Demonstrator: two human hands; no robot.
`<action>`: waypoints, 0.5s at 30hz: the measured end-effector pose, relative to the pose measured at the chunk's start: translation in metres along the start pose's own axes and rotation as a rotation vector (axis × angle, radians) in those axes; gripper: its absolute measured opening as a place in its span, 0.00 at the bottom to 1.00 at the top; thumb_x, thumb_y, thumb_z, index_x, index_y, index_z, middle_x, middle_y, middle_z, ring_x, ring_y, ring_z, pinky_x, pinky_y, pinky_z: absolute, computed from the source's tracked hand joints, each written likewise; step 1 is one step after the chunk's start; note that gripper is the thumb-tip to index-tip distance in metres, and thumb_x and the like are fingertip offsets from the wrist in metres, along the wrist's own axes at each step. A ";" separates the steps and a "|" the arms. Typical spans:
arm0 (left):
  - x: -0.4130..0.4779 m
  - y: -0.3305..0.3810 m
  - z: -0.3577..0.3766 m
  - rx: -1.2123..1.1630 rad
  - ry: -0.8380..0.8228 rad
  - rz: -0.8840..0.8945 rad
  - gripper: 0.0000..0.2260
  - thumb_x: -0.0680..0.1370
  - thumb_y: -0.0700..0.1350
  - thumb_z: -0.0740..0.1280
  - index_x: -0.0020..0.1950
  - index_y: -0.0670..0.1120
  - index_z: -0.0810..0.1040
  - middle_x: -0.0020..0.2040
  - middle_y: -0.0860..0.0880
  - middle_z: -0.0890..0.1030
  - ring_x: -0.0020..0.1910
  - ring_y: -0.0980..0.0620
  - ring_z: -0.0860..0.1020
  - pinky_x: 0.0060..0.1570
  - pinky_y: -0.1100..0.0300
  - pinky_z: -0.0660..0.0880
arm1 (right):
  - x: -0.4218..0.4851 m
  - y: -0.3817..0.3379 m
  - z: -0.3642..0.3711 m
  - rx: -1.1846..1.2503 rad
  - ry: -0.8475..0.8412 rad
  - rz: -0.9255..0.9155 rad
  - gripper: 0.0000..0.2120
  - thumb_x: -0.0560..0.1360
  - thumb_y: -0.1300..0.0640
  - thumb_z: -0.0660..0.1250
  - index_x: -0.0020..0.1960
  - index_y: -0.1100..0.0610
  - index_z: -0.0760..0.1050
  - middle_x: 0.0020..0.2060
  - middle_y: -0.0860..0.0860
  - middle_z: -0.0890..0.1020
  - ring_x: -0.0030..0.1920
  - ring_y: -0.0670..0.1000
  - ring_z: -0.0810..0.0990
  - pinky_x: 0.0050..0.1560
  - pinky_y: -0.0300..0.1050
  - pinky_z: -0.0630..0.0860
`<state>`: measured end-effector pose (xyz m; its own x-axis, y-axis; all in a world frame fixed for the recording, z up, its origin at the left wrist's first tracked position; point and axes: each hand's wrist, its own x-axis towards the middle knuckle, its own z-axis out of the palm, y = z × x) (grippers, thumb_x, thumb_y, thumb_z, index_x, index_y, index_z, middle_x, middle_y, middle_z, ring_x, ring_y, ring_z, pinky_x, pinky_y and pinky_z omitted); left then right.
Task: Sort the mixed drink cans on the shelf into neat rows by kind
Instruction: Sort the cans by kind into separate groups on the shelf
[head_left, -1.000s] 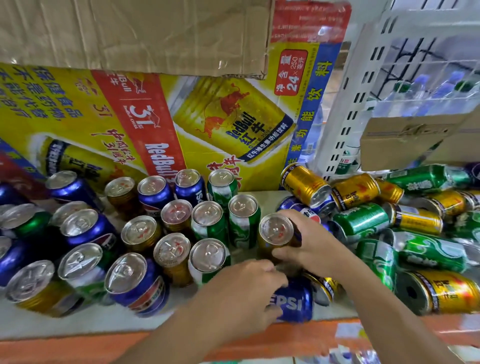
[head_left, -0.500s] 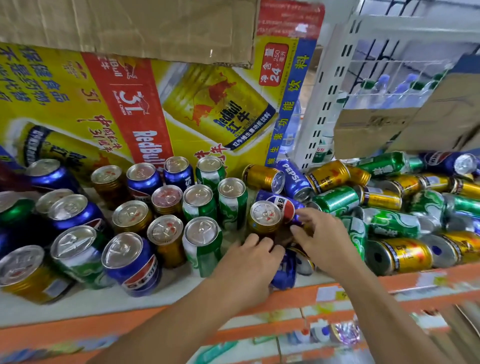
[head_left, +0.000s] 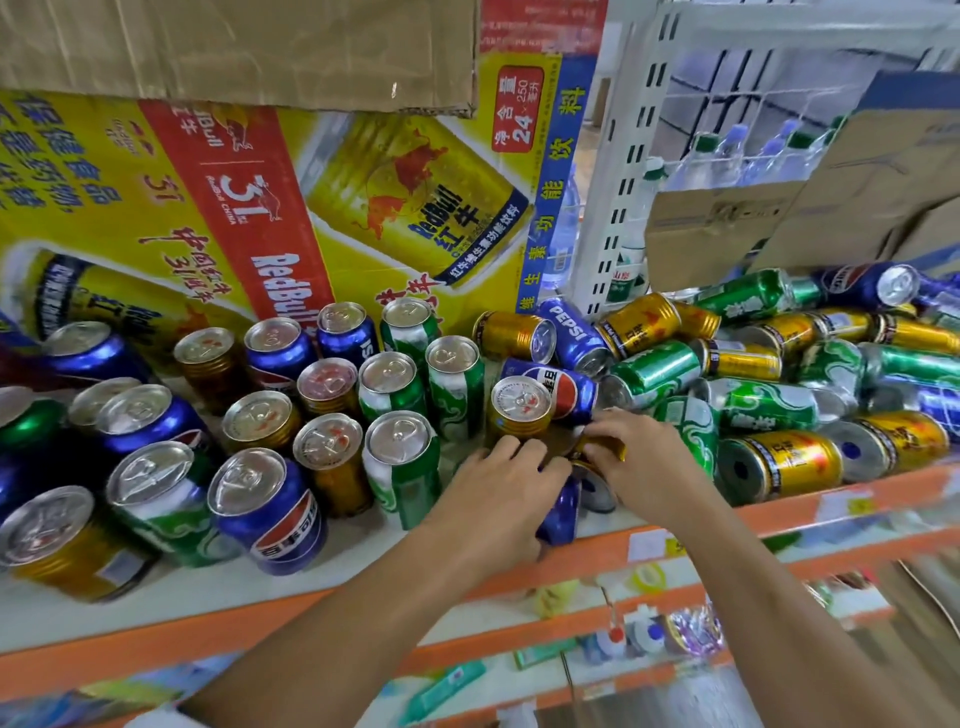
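**Both hands at the shelf's front lip, between the standing cans and the toppled heap.**
Your right hand (head_left: 641, 457) curls its fingers round a lying gold can (head_left: 605, 446). Your left hand (head_left: 498, 486) covers a blue can (head_left: 560, 514) on its side; you cannot tell whether it grips. The orange edge (head_left: 675, 532) runs just under both wrists. Bare shelf (head_left: 363, 561) opens left of the left hand, and the heap (head_left: 779, 405) crowds the right hand's outer side.

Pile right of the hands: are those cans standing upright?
No: the cans in the right pile lie on their sides, jumbled across one another.
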<state>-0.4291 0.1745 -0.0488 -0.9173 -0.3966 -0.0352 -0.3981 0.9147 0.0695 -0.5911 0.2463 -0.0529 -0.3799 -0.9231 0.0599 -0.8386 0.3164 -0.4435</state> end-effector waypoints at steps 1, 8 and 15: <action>-0.002 -0.003 -0.004 -0.003 0.024 0.007 0.27 0.71 0.52 0.70 0.67 0.48 0.66 0.62 0.49 0.71 0.61 0.46 0.68 0.60 0.50 0.68 | 0.000 0.000 0.001 0.007 0.002 0.007 0.08 0.77 0.60 0.66 0.53 0.57 0.82 0.53 0.51 0.82 0.51 0.56 0.79 0.52 0.48 0.73; -0.021 -0.037 -0.039 0.108 0.034 -0.076 0.28 0.69 0.64 0.68 0.62 0.49 0.68 0.51 0.51 0.76 0.56 0.50 0.72 0.74 0.45 0.45 | -0.003 -0.003 0.003 -0.007 -0.033 0.023 0.10 0.78 0.61 0.63 0.55 0.61 0.80 0.57 0.55 0.80 0.58 0.56 0.75 0.54 0.49 0.71; -0.029 -0.062 -0.044 -0.089 -0.016 -0.152 0.31 0.67 0.68 0.69 0.61 0.52 0.67 0.54 0.53 0.73 0.56 0.51 0.70 0.53 0.56 0.65 | -0.005 -0.001 0.019 -0.090 -0.116 -0.012 0.22 0.69 0.45 0.69 0.55 0.60 0.78 0.55 0.53 0.75 0.66 0.58 0.68 0.69 0.47 0.62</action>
<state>-0.3786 0.1259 -0.0078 -0.8467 -0.5277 -0.0676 -0.5315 0.8336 0.1502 -0.5810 0.2466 -0.0696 -0.3263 -0.9444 -0.0416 -0.8763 0.3187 -0.3612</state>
